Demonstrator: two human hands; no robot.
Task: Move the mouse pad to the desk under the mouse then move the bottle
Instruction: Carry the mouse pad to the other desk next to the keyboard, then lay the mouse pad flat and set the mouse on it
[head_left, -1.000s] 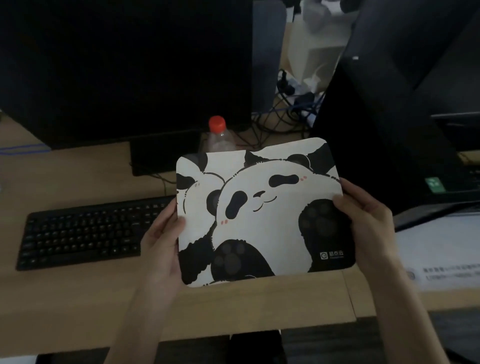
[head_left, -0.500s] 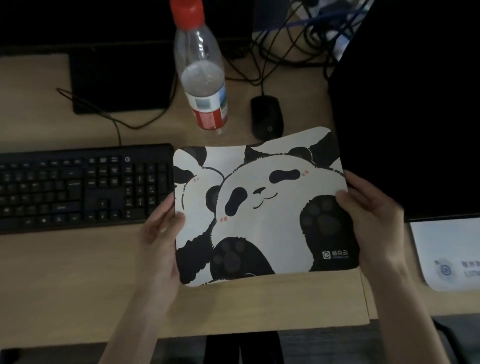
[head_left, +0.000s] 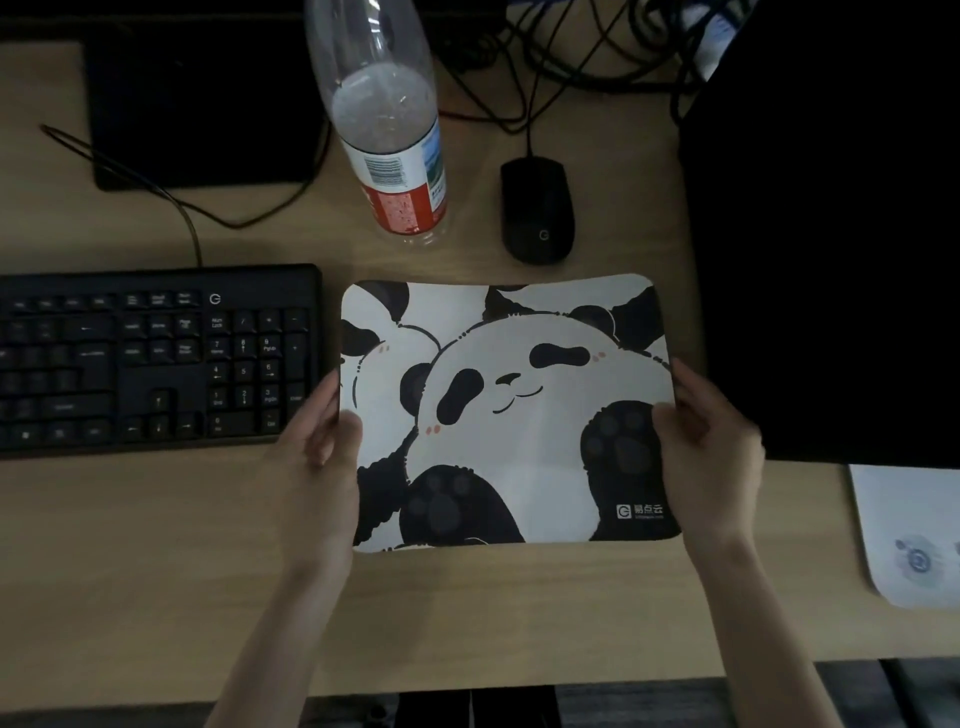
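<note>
A black-and-white panda mouse pad (head_left: 509, 415) is held flat just above the wooden desk (head_left: 156, 545), right of the keyboard. My left hand (head_left: 324, 457) grips its left edge and my right hand (head_left: 711, 447) grips its right edge. A black wired mouse (head_left: 537, 210) rests on the bare desk just beyond the pad's far edge. To the left of the mouse stands a clear plastic bottle (head_left: 389, 135) with a red and white label; its cap is out of view at the top.
A black keyboard (head_left: 156, 358) lies to the left of the pad. A monitor base (head_left: 202, 109) sits behind it, with cables (head_left: 545, 62) at the back. A large dark object (head_left: 831, 234) fills the right side. A white paper (head_left: 909, 535) lies at the right edge.
My view has tilted down toward the desk. The mouse came into sight, the bottle now reaches the top edge, and the pad sits closer to the desk and the mouse. Both hands keep their hold.
</note>
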